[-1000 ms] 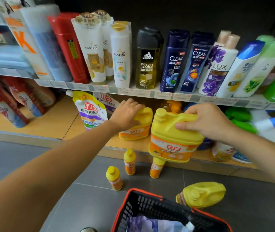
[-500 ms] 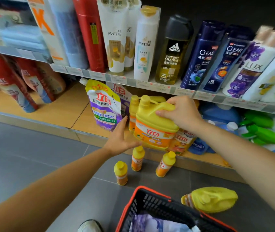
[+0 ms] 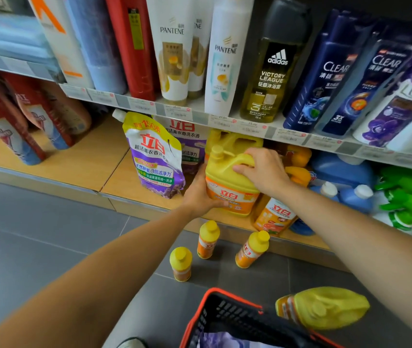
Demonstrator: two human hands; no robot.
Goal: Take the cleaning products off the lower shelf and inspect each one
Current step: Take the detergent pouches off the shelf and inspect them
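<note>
The jug (image 3: pixel 230 187) is upright at the lower shelf's (image 3: pixel 79 169) front edge, between both hands: right hand (image 3: pixel 262 172) grips its top handle, left hand (image 3: pixel 200 194) clasps its lower left side.

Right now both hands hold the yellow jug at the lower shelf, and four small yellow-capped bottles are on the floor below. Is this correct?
Not quite. The head view shows three small yellow-capped bottles on the floor, not four. The rest is right: the right hand grips the yellow jug by its handle and the left hand holds its lower side, at the lower shelf.
</note>
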